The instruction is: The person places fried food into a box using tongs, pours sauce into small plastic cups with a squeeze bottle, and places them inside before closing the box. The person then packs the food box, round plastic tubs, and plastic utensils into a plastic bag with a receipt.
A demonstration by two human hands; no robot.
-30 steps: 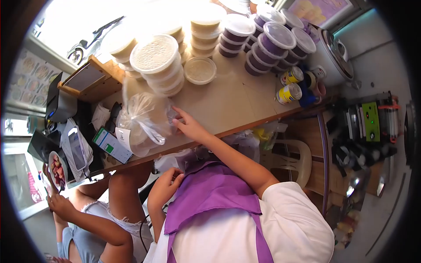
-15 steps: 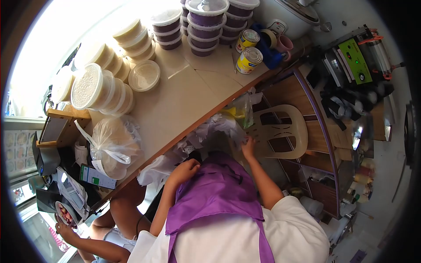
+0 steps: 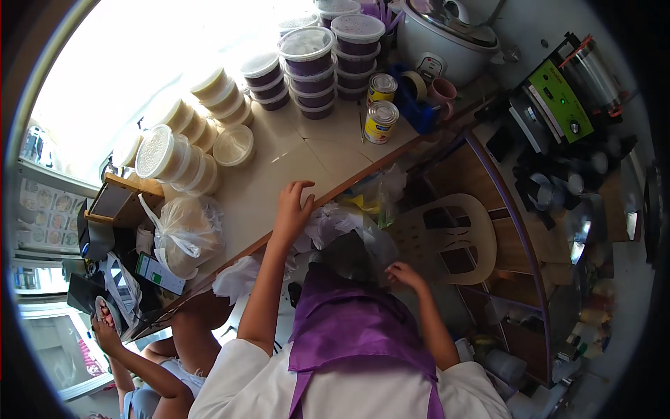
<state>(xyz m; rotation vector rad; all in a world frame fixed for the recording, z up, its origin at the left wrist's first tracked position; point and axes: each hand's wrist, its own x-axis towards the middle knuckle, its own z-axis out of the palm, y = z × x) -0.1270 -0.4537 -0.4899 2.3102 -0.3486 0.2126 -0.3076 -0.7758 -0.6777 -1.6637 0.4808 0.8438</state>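
Note:
My left hand (image 3: 294, 207) is over the table's front edge with its fingers apart and nothing in them. Below the table's edge, near the plastic chair (image 3: 453, 241), my right hand (image 3: 403, 273) hangs with bent fingers; whether they hold anything is too small to tell. White plastic bags (image 3: 328, 225) hang along the edge between my hands. A tied clear bag with pale round containers (image 3: 188, 234) rests on the table to the left. Stacks of lidded tubs, pale (image 3: 164, 153) and purple (image 3: 308, 63), stand toward the back.
Two yellow cans (image 3: 382, 123), a pink mug (image 3: 442, 92) and a rice cooker (image 3: 443, 45) stand at the right end of the table (image 3: 279, 160). A phone (image 3: 159, 272) lies at the left. A seated person (image 3: 150, 363) holds a bowl there. Shelves (image 3: 509, 237) stand at the right.
The view has swung to the right. My right hand has left the tied bag and dropped below the table's edge. My left hand has risen from beside the apron to the table's edge.

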